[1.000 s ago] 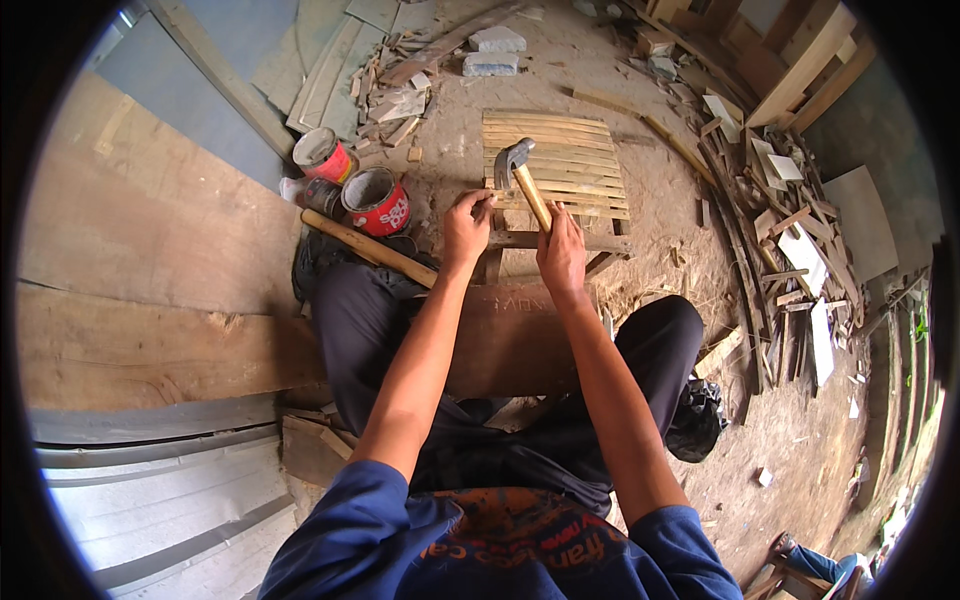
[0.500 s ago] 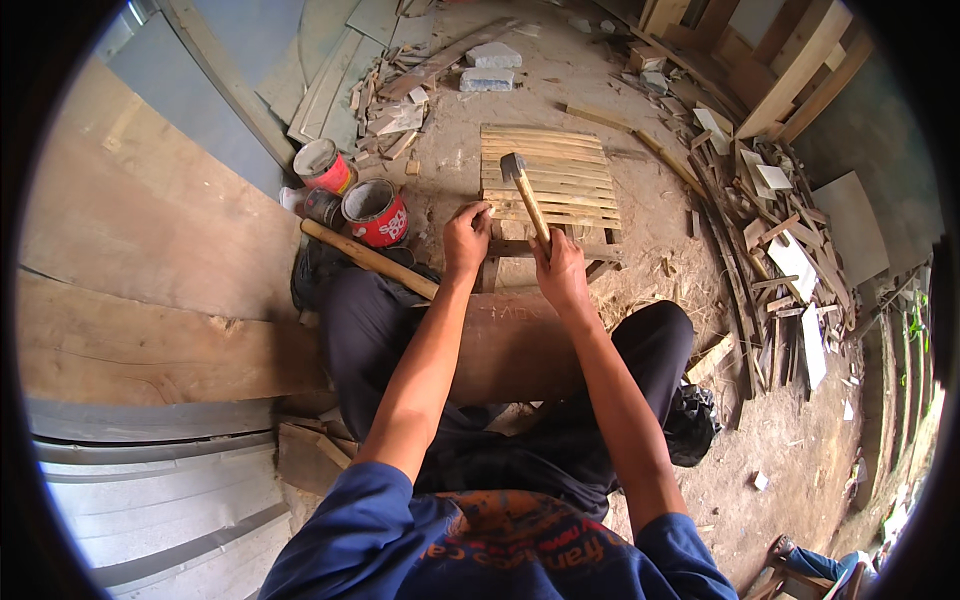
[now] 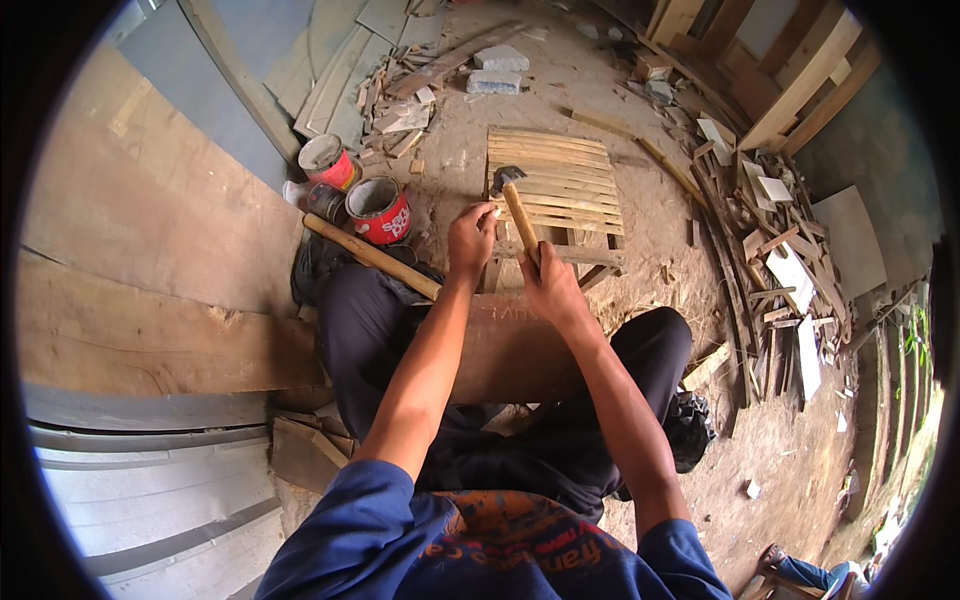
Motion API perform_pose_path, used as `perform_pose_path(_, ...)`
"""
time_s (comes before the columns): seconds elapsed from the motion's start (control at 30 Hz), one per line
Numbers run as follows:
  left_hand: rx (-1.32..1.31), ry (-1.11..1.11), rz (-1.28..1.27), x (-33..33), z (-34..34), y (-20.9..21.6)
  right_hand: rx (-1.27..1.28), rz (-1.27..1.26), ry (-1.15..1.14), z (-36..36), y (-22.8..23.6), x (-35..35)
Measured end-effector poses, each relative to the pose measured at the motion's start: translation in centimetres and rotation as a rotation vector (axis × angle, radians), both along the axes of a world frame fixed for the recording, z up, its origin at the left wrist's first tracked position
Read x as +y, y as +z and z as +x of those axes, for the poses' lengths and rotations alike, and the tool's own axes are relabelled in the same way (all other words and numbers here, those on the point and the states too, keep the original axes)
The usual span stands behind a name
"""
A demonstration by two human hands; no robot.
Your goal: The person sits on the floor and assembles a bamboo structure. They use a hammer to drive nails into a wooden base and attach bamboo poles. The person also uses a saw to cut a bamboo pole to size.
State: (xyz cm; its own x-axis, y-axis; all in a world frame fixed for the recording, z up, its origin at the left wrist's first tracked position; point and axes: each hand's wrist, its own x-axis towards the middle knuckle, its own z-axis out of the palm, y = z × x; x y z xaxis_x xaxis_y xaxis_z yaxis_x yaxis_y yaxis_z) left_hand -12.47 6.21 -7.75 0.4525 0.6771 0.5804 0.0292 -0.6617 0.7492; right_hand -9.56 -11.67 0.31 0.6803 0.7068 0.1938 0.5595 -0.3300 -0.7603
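Observation:
My right hand (image 3: 551, 283) is wrapped round the wooden handle of a claw hammer (image 3: 523, 215). Its dark metal head hangs over the near left part of a slatted wooden panel (image 3: 560, 160), just above my left fingertips. My left hand (image 3: 471, 240) is closed in a pinch at the panel's left edge; whatever lies between its fingers is too small to make out. Thin pale slats run side by side across the panel, which rests on a low wooden frame (image 3: 575, 254) in front of my knees.
Left of the frame stand a red can (image 3: 378, 215) and another paint can (image 3: 328, 160), with a round wooden pole (image 3: 370, 257) nearby. Scrap wood (image 3: 785, 260) is heaped at the right. Concrete blocks (image 3: 497, 70) lie farther off. A person's leg (image 3: 805, 573) shows at lower right.
The hammer head has come down and left, closer to my left fingers, and my right hand has shifted slightly left and lower. My left hand stays pinched at the panel's edge.

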Motion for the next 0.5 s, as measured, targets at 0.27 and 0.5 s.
perform_pose_path(0.27,-0.008,-0.003,-0.038,0.2,-0.2,-0.3,-0.006,-0.012,0.003,-0.4,1.0,0.1)
perform_pose_path(0.5,0.028,-0.055,-0.059,-0.3,-0.2,0.3,-0.092,-0.025,0.004,0.5,-1.0,-0.6)
